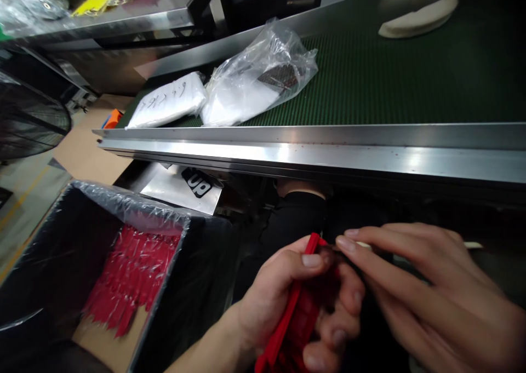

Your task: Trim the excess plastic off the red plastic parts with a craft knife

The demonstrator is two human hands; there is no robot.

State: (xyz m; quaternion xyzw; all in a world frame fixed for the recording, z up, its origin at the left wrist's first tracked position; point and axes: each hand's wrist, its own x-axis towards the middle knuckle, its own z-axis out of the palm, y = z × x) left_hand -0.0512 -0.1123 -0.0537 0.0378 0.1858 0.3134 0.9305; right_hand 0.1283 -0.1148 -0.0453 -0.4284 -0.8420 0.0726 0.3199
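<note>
Setting: a green conveyor belt (pixel 411 88) is seen running behind a bright steel rail (pixel 312 148), with a steel tabletop (pixel 135 17) further back at upper left.
On the belt: two clear plastic bags (pixel 255 77) with white contents are laid side by side; a pale curved piece (pixel 419 17) is seen at far right.
Box: a black box (pixel 53 252) lined with plastic film is placed at lower left, and red tags (pixel 131 274) are heaped inside it.
Left hand (pixel 287 302): closed around a stack of red plastic pieces (pixel 296 318), held below the rail.
Right hand (pixel 415 285): fingers are stretched out, the tips pinched together at the stack's upper end, touching it.
</note>
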